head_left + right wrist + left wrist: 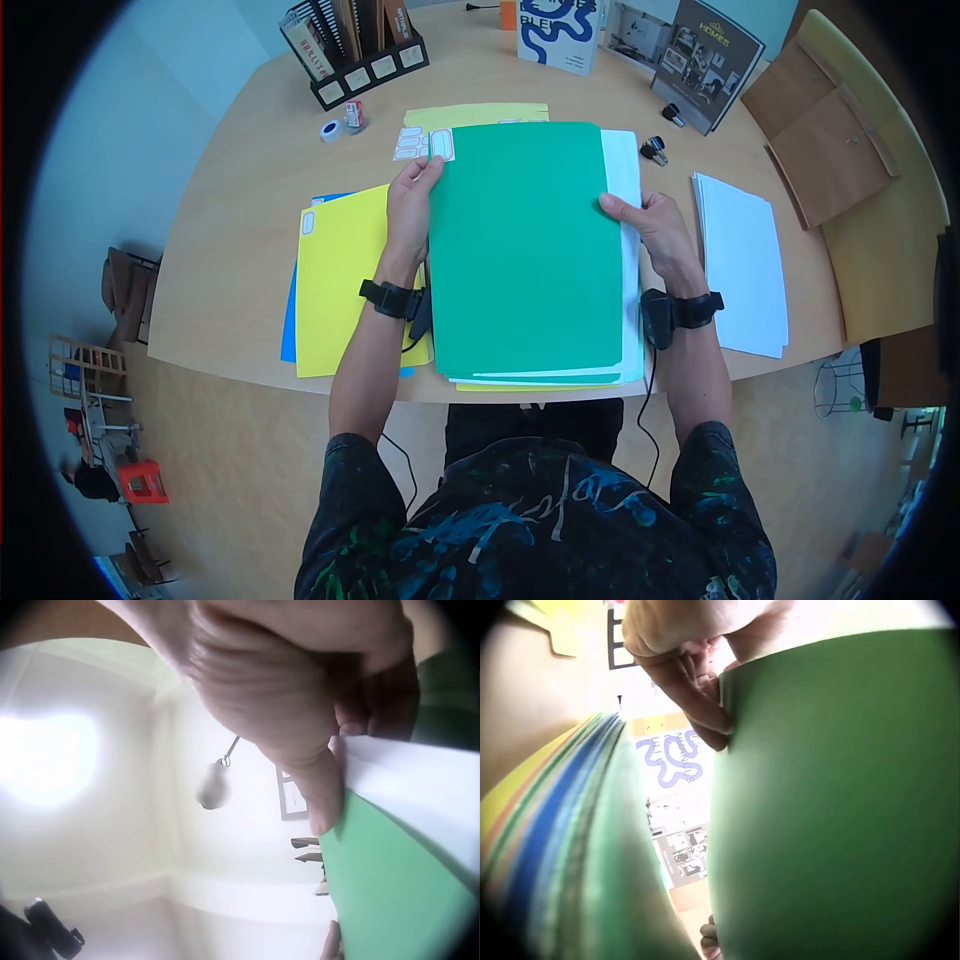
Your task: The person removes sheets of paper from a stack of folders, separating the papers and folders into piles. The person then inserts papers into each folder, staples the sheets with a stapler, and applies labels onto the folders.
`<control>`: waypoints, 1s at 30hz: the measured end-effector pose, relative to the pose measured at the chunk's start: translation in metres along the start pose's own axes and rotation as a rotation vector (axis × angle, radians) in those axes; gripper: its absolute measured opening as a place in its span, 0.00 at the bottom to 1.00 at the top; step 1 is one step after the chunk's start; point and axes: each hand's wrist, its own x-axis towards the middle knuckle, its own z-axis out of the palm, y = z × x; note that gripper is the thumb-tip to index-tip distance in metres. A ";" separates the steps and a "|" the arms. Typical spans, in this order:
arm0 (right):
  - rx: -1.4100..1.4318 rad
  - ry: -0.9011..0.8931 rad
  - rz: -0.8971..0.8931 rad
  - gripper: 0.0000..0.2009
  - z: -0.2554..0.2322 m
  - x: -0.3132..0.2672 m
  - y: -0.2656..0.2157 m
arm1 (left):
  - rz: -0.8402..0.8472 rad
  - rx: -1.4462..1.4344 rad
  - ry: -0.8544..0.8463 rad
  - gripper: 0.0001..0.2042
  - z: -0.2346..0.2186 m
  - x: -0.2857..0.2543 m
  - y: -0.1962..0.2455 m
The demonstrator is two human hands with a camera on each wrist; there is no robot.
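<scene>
- green folder (525, 250), one: held in front of the body over the near side of the table (220, 230), its front face up; in the left wrist view, a gap is shown between it and a bank of coloured edges (562, 840).
- left hand (412, 200), one: the folder's left edge is pinched near the top corner, close under the small label (442, 145).
- right hand (662, 228), one: the right edge is pinched, thumb laid on the green face, the white sheets (622, 165) caught behind it.
- white sheets: seen jutting past the folder's right edge; lower edges staggered beneath, with a strip of yellow (540, 388) below.
- step in hand, as judged: folder and sheets steadied and lined up.
- grip, advised: to be kept light and flat, so that no corner is creased and the label is not rubbed by the thumb.
- sheets, advised: to be eased inward until their edges are covered by the green, both hands being kept level.
- risk, as judged: loose sheets may be let slip if the right pinch is slackened first.
- neighbours: yellow folder (340, 285) at the left, to be left undisturbed by the forearm; white paper stack (742, 265) at the right, apart.
</scene>
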 end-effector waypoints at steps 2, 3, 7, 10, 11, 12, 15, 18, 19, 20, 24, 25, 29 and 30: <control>-0.019 0.070 0.029 0.24 -0.012 -0.001 -0.002 | -0.032 0.013 0.007 0.11 -0.001 -0.001 0.008; -0.039 0.132 0.059 0.25 -0.018 -0.001 -0.005 | -0.008 0.055 -0.009 0.11 -0.005 0.001 0.015; 0.061 0.155 -0.168 0.16 -0.067 -0.009 -0.021 | 0.014 0.141 -0.047 0.12 -0.040 0.004 0.064; -0.063 0.206 -0.099 0.21 -0.128 -0.014 -0.031 | 0.009 0.120 -0.035 0.14 -0.077 0.011 0.099; -0.063 0.253 -0.130 0.21 -0.152 -0.013 -0.029 | 0.012 0.120 -0.032 0.14 -0.089 0.013 0.107; -0.075 0.303 -0.117 0.22 -0.174 -0.012 -0.028 | -0.017 0.081 -0.040 0.14 -0.102 0.014 0.115; -0.104 0.372 -0.049 0.22 -0.235 -0.011 -0.018 | -0.103 0.013 -0.048 0.14 -0.149 0.014 0.125; -0.114 0.397 0.030 0.21 -0.291 -0.010 0.011 | -0.225 -0.050 -0.053 0.13 -0.169 0.006 0.117; -0.105 0.398 0.049 0.21 -0.295 -0.011 0.018 | -0.217 -0.032 0.090 0.13 -0.164 -0.002 0.113; -0.104 0.403 0.050 0.21 -0.299 -0.012 0.025 | -0.207 -0.013 0.232 0.14 -0.160 -0.006 0.111; -0.348 0.514 0.178 0.19 -0.319 -0.019 0.053 | -0.278 0.079 0.090 0.14 -0.213 0.001 0.095; -0.442 0.503 0.203 0.19 -0.326 -0.018 0.061 | -0.264 0.154 0.124 0.15 -0.220 0.002 0.093; -0.452 0.569 0.178 0.20 -0.320 -0.021 0.070 | -0.220 0.438 0.298 0.17 -0.229 0.003 0.081; -0.611 0.573 0.295 0.24 -0.318 -0.021 0.064 | -0.218 0.439 0.298 0.17 -0.230 0.003 0.078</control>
